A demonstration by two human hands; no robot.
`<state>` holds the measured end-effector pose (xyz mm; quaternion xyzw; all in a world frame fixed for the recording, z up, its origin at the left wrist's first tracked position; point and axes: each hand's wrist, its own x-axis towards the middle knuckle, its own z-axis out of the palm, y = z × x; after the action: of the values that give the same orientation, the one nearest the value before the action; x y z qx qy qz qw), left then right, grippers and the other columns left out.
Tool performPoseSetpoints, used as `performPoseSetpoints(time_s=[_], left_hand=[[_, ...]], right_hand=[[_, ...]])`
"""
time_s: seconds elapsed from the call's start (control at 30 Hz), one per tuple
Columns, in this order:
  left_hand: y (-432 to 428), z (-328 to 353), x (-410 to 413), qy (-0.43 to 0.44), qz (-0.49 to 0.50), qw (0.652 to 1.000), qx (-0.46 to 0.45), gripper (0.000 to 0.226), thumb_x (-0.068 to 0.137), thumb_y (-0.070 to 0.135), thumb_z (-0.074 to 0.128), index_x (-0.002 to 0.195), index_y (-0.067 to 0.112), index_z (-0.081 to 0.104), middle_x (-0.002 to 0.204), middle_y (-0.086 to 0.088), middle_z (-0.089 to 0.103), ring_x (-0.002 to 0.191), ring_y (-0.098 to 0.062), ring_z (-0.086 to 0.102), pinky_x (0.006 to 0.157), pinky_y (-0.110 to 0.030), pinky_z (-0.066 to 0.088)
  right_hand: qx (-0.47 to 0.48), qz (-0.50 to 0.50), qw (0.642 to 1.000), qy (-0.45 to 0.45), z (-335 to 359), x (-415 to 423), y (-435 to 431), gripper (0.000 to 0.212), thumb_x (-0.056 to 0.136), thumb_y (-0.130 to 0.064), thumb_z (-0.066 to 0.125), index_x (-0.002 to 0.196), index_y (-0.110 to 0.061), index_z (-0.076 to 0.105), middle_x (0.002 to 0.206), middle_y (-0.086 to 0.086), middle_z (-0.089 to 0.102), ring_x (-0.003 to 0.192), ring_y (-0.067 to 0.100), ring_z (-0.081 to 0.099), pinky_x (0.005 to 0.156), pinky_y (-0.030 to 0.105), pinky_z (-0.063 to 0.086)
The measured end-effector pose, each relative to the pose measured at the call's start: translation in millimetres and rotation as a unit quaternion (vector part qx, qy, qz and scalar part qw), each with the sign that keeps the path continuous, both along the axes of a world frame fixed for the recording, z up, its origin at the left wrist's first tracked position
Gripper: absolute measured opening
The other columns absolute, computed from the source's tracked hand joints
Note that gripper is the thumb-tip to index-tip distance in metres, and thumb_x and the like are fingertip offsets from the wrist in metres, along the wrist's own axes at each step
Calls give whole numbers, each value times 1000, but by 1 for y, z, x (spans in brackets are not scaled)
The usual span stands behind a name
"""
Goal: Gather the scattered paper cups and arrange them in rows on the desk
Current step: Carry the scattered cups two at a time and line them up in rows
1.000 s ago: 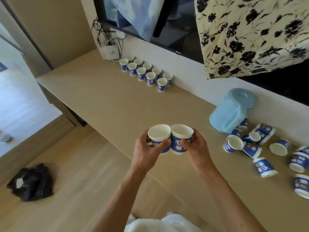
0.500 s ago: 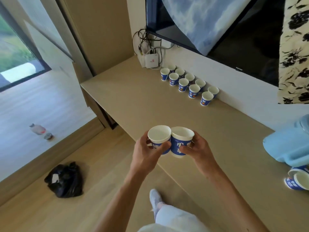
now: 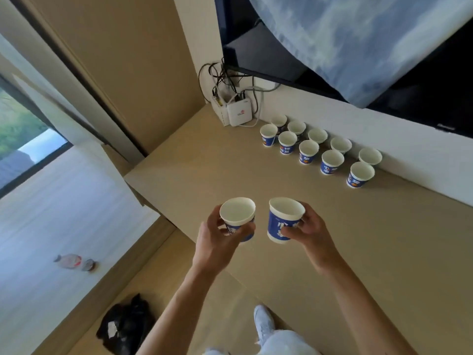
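- Left hand (image 3: 217,242), centre frame: fingers wrapped round an upright paper cup (image 3: 238,216).
- Right hand (image 3: 311,233) grips a second cup (image 3: 282,221), tilted, just beside.
- Ten cups (image 3: 320,149) in two rows, upper right of the bench (image 3: 384,239).

The left cup (image 3: 237,211) and right cup (image 3: 278,224), both gripped, are blue with white lettering, rims and insides. Beyond the grip, the rowed cups (image 3: 308,152) match, on a tan desk (image 3: 384,239) beside a white box (image 3: 240,114).

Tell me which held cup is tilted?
The blue-and-white paper cup in the right hand: it leans, showing its blue side, while the other cup, in the left hand, sits upright.
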<state>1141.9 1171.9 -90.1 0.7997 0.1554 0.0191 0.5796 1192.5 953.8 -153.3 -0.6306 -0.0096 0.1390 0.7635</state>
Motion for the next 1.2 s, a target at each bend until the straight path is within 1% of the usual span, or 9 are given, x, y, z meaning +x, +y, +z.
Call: performPoseSetpoints(time_s=[0.27, 0.4, 0.6, 0.73, 0.8, 0.87, 0.97, 1.07, 1.2], left_hand=[[44, -19, 89, 10, -66, 998, 4, 51, 64, 44, 83, 110, 44, 64, 102, 20, 73, 91, -4, 71, 71, -19, 56], [70, -37, 127, 22, -102, 995, -4, 59, 60, 47, 84, 113, 45, 59, 106, 20, 71, 92, -6, 72, 73, -22, 57], [103, -69, 185, 25, -145, 989, 2, 58, 63, 44, 84, 114, 43, 57, 108, 24, 68, 95, -8, 71, 74, -24, 54], [112, -101, 232, 13, -158, 987, -1, 61, 62, 40, 85, 117, 35, 60, 109, 17, 69, 95, -14, 70, 81, -39, 61], [111, -117, 253, -2, -167, 986, 2, 63, 60, 41, 85, 118, 32, 60, 110, 14, 69, 93, -17, 70, 81, -44, 60], [107, -135, 270, -17, -179, 984, 10, 65, 60, 41, 85, 120, 33, 60, 111, 14, 70, 92, -17, 71, 79, -42, 61], [104, -166, 290, -46, -202, 978, 21, 63, 66, 29, 91, 120, 37, 59, 113, 13, 70, 97, -16, 71, 80, -31, 60], [102, -185, 302, -59, -208, 976, 24, 63, 67, 24, 92, 120, 35, 60, 115, 10, 70, 99, -16, 70, 83, -34, 60], [96, -204, 321, -79, -224, 971, 32, 61, 68, 27, 92, 119, 35, 60, 110, 16, 71, 97, -12, 69, 85, -36, 59]], right_hand=[[-18, -97, 994, 35, -8, 47, 31, 71, 55, -27, 85, 122, -18, 62, 110, -4, 74, 98, 9, 69, 78, 24, 55], [-31, -175, 982, 70, -14, 51, 58, 71, 56, -22, 85, 122, -18, 61, 114, 0, 73, 99, 10, 69, 80, 25, 54], [-53, -269, 956, 107, -32, 50, 100, 69, 55, -30, 86, 121, -25, 63, 114, -2, 73, 106, 19, 70, 82, 27, 55], [-57, -298, 948, 93, -58, 70, 118, 64, 56, -28, 89, 115, -34, 66, 114, 0, 73, 106, 19, 71, 83, 24, 58], [-66, -311, 945, 74, -72, 83, 121, 62, 56, -20, 90, 111, -39, 67, 111, -2, 73, 102, 17, 72, 81, 23, 58], [-75, -329, 940, 52, -90, 97, 122, 62, 57, -8, 85, 107, -41, 69, 109, -2, 74, 98, 16, 73, 78, 22, 59], [-71, -361, 929, 32, -120, 115, 124, 64, 56, -2, 81, 107, -39, 70, 111, 0, 74, 97, 15, 73, 78, 22, 59], [-58, -384, 921, 23, -136, 128, 128, 65, 55, -1, 79, 108, -37, 69, 112, 0, 74, 97, 15, 73, 78, 22, 59], [-44, -390, 920, 11, -150, 144, 127, 69, 54, 0, 79, 117, -24, 64, 114, 6, 73, 99, 20, 71, 79, 26, 60]])
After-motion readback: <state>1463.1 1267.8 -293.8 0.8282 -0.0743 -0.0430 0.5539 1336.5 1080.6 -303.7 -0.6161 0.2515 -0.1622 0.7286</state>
